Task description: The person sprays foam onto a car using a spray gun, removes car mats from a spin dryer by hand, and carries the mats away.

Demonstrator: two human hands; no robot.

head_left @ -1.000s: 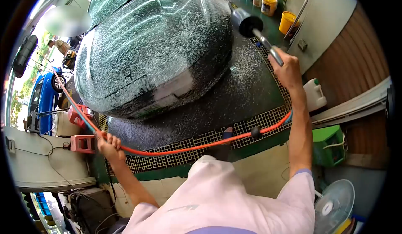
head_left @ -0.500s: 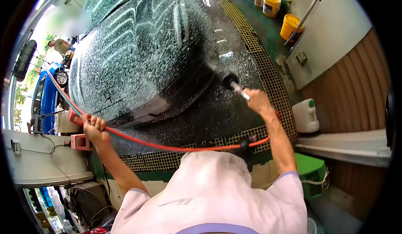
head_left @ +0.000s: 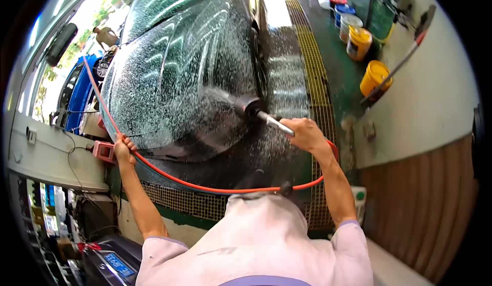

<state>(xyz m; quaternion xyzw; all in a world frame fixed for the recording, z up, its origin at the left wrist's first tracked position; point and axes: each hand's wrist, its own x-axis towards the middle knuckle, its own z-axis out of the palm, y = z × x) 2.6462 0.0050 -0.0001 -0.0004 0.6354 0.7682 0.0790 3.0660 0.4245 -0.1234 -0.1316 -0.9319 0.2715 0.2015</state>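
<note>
My right hand (head_left: 306, 134) is closed around the handle of a pressure-washer spray gun (head_left: 275, 122), whose wide black head points left at a dark car. Spray leaves the head and strikes the near corner of the car's hood (head_left: 174, 76), which is covered in white foam specks. My left hand (head_left: 124, 150) grips a red hose (head_left: 205, 188) out to the left. From there the hose sags in a curve in front of my body and loops up by my right forearm. A bluish line runs along part of it.
Yellow floor grating (head_left: 318, 76) runs along the car's right side. Several buckets, including a yellow bucket (head_left: 375, 78), stand by the right wall. A blue car (head_left: 82, 94) and a person (head_left: 106, 36) are at the left. A red stand (head_left: 104, 151) is near my left hand.
The spray gun has swung left and now sprays across the hood corner instead of beside the car. My left hand still holds the hose, and the view has shifted.
</note>
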